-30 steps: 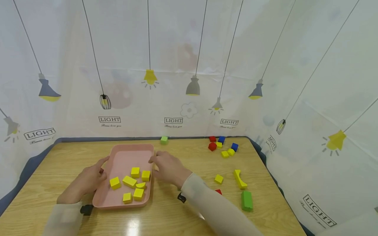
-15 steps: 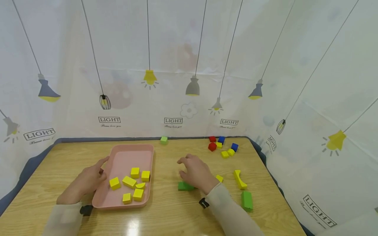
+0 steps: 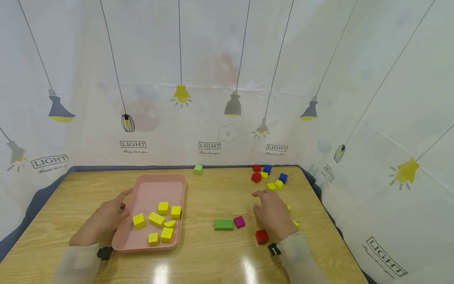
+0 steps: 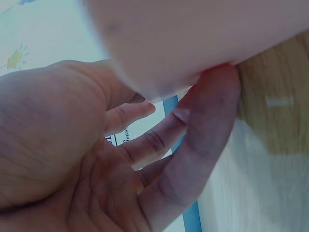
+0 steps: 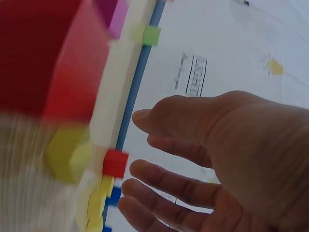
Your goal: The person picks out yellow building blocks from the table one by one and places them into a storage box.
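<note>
At the left edge of a pink tray [image 3: 150,193], my left hand [image 3: 103,219] holds the rim, its fingers bent against the outer side in the left wrist view. Several yellow blocks [image 3: 156,219] lie in the tray's nearer half. My right hand [image 3: 271,211] hovers over the table's right side, fingers apart and slightly bent, with nothing between them in the right wrist view. A red block [image 3: 261,236] lies beside its wrist. To its left are a magenta block [image 3: 239,221] and a green rectangular block [image 3: 224,225]. The hand partly hides yellow pieces behind it.
At the far right lie a red faceted block [image 3: 256,177], a second red block [image 3: 256,168], blue blocks [image 3: 283,178] and several yellow ones [image 3: 271,186]. A light green cube [image 3: 198,169] sits at the back edge. A patterned cloth [image 3: 227,79] hangs behind the wooden table [image 3: 205,260].
My right hand has moved from the tray's right rim across to the table's right side, uncovering the green, magenta and red blocks. The left hand stays at the tray.
</note>
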Available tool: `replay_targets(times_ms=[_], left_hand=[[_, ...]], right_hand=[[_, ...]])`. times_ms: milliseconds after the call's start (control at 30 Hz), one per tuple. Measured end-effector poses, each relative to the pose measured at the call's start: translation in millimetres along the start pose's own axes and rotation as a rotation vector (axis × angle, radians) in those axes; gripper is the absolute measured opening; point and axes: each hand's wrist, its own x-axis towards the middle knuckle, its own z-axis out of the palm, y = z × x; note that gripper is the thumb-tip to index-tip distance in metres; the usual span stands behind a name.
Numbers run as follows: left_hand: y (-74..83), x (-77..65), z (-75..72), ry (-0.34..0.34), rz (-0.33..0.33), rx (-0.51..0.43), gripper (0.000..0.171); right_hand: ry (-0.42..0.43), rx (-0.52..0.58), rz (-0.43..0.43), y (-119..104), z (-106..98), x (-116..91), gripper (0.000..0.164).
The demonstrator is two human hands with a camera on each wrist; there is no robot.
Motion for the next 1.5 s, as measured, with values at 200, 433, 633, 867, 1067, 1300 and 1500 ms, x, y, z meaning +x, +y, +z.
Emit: replay_targets(times_ms=[200, 433, 633, 867, 1067, 1300, 1500], left_hand=[[-1.0, 0.8, -1.8, 0.004, -0.007, 0.007, 0.078], [-0.1, 1.6, -3.6, 0.001, -0.018, 0.010, 0.079], [-1.7, 1.9, -1.6, -0.005, -0.031, 0.006, 0.079], [0.2, 0.9, -0.7, -0.011, -0.040, -0.003, 0.078], [1.8, 1.4, 0.1, -0.008, -0.038, -0.009, 0.077], [2.0, 3.5, 1.7, -0.006, -0.036, -0.014, 0.077], [2.6, 1.7, -0.5, -0.009, -0.032, -0.011, 0.076]], right_hand=[[0.000, -0.024, 0.073, 33.5, -10.2, -6.3, 0.047], [-0.013, -0.059, 0.123, 60.6, -18.7, -10.9, 0.058], [-0.064, -0.066, 0.139, 68.4, -22.4, -10.4, 0.060], [-0.091, -0.067, 0.116, 71.1, -20.8, -8.3, 0.056], [-0.109, -0.077, 0.123, 71.9, -20.3, -7.7, 0.052], [-0.115, -0.080, 0.164, 73.5, -20.1, -8.5, 0.048], [-0.106, -0.107, 0.166, 72.9, -23.4, -10.4, 0.041]])
